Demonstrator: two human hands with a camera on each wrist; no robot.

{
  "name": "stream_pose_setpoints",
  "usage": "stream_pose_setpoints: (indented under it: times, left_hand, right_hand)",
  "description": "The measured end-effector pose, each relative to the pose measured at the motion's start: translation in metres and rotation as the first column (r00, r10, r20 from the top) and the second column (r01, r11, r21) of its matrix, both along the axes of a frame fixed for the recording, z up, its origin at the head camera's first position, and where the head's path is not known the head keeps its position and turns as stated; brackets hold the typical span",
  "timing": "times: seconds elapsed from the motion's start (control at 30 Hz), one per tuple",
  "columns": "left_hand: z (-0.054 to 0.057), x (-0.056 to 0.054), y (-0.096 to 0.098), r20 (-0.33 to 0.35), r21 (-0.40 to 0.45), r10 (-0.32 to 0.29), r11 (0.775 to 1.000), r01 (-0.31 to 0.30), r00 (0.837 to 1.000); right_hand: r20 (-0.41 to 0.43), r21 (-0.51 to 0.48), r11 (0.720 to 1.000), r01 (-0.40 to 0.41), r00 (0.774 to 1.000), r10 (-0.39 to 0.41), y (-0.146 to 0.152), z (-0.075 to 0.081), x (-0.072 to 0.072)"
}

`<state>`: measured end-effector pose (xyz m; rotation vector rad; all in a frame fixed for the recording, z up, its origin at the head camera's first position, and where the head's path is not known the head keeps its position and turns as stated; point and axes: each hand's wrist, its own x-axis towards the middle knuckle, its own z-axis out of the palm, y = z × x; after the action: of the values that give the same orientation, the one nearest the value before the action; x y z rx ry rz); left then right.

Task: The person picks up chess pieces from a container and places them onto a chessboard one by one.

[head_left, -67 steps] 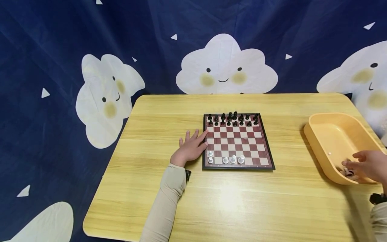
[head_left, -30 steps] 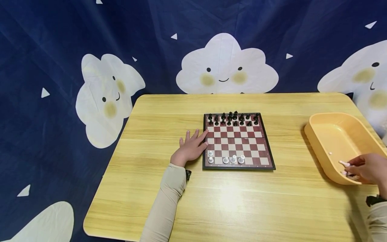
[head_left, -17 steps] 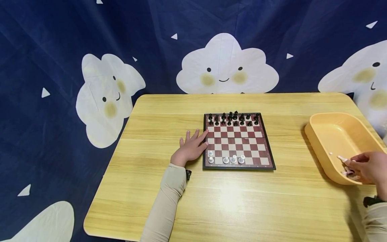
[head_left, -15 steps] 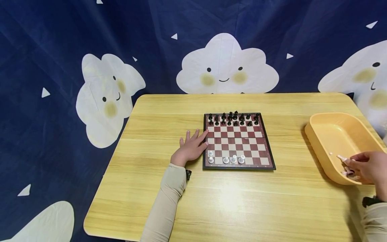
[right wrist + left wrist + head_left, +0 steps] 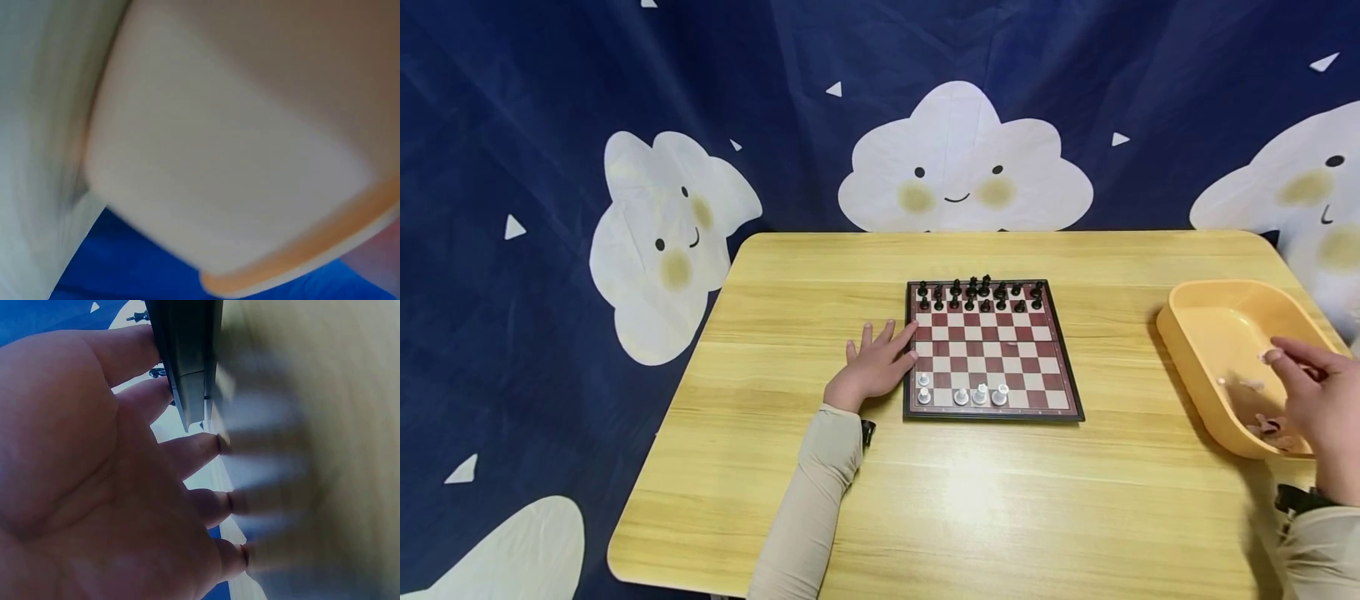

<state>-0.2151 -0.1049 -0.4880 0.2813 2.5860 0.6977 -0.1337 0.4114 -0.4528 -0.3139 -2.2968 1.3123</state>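
Note:
My left hand point(image 5: 871, 371) lies with fingers spread at the left edge of the chessboard point(image 5: 977, 350). In the left wrist view, the thumb and index finger touch the board's dark side, and the other fingertips rest on the table. Over the yellow tray point(image 5: 1187, 375), my right hand point(image 5: 1326, 417) pinches a small white chess piece point(image 5: 1267, 357) between thumb and index finger; the fingers hide most of it. More white pieces point(image 5: 1270, 427) lie in the tray below. Black chess pieces point(image 5: 985, 305) stand in two rows at the board's far side, several white ones point(image 5: 980, 395) along the near side.
The wooden table point(image 5: 977, 500) carries the board at its middle and the tray at its right edge. A dark blue cloth point(image 5: 790, 150) with white clouds hangs behind. The right wrist view holds the tray's blurred outer wall point(image 5: 219, 156).
My right hand has gone from reaching among the pieces in the tray to rising above them with a white chess piece. The left hand has stayed at the board's edge.

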Motion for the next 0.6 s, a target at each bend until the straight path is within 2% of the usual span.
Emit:
stream_pose_setpoints:
  times: [0.07, 0.13, 0.27, 0.37, 0.5, 0.53, 0.6]
  left_hand:
    - [-0.001, -0.001, 0.000, 0.005, -0.006, 0.001, 1.000, -0.001, 1.000]
    - [-0.002, -0.001, 0.000, 0.005, -0.009, 0.002, 1.000, -0.002, 1.000]
    - [-0.001, -0.001, 0.000, 0.003, -0.012, -0.002, 1.000, 0.002, 1.000]
    - [0.003, 0.001, 0.001, -0.008, -0.001, -0.004, 1.000, 0.004, 1.000]
    - [0.008, 0.005, 0.001, -0.023, 0.012, -0.007, 1.000, 0.007, 1.000]
    - [0.009, 0.005, 0.001, -0.024, 0.013, -0.008, 1.000, 0.008, 1.000]
    - [0.010, 0.006, 0.000, -0.023, 0.011, -0.010, 1.000, 0.010, 1.000]
  right_hand:
    - [-0.040, -0.045, 0.997, 0.060, 0.997, -0.062, -0.008, 0.004, -0.002]
    - [-0.069, -0.033, 0.994, 0.106, 0.992, -0.108, -0.015, 0.008, -0.003]
    - [-0.097, 0.035, 0.988, 0.152, 0.984, -0.148, -0.029, 0.017, 0.000]
    - [-0.100, -0.005, 0.987, 0.159, 0.982, -0.158, -0.042, 0.026, 0.000]
    - [-0.137, -0.074, 0.989, 0.129, 0.981, -0.138, -0.063, 0.038, -0.001]
    - [-0.156, -0.079, 0.991, 0.104, 0.981, -0.115, -0.068, 0.040, -0.001]
    - [-0.224, -0.127, 0.992, 0.005, 0.974, -0.033, -0.079, 0.043, 0.000]
